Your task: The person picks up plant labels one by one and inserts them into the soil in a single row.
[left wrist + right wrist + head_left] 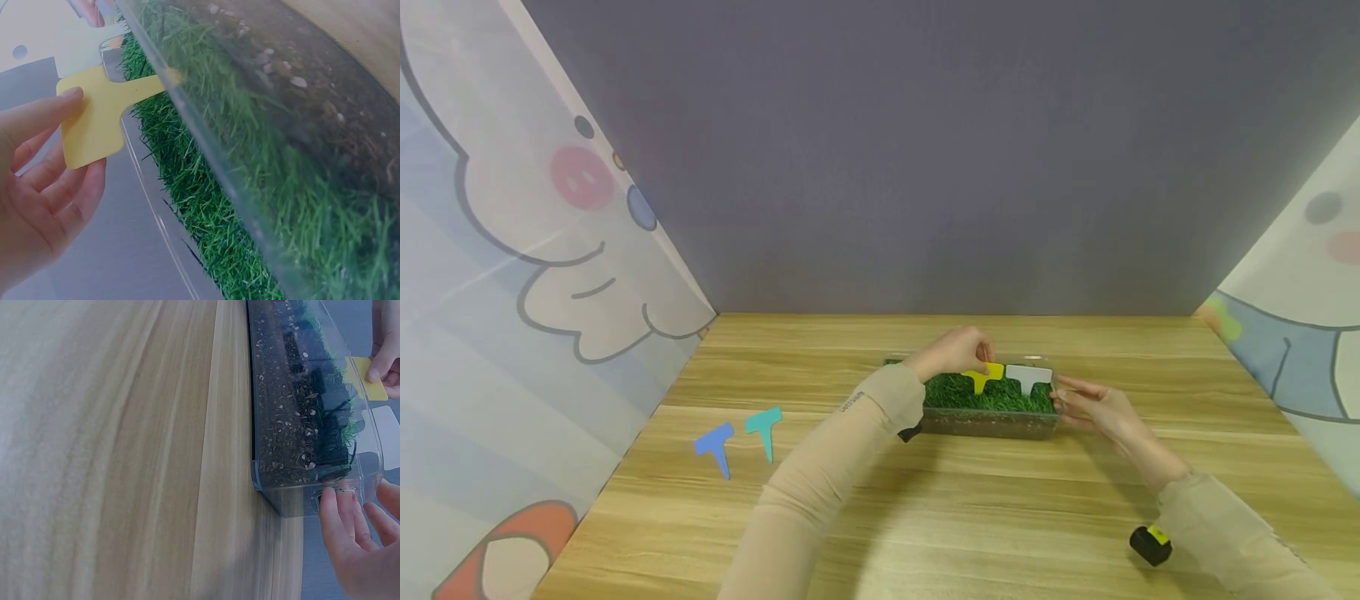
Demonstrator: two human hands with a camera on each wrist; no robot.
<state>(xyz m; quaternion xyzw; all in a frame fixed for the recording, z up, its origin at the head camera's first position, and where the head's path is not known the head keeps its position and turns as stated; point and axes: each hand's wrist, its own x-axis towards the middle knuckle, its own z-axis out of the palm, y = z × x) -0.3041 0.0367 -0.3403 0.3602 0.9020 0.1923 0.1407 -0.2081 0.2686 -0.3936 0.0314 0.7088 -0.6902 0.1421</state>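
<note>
Glossy clear plastic box [988, 425], smooth matt yellow tag [94, 122], wood-grain table [1000, 517]

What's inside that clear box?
The clear box holds green grass, with brown soil and pale bits underneath. The grass covers the soil's top, so that's hidden.

Planter box [992, 425] on table [1000, 517], kinda toward back, wall [925, 167] behind that. Grass [951, 396] in box, soil [281, 437] under it. Inner tag [979, 383] and end tag [1028, 375] stand in grass, end tag on right. Left hand [957, 351] on inner tag, right hand [1101, 407] at box's right end. Way off left on table: outer loose tag [715, 440], second loose tag [764, 422] just right of it.
</note>
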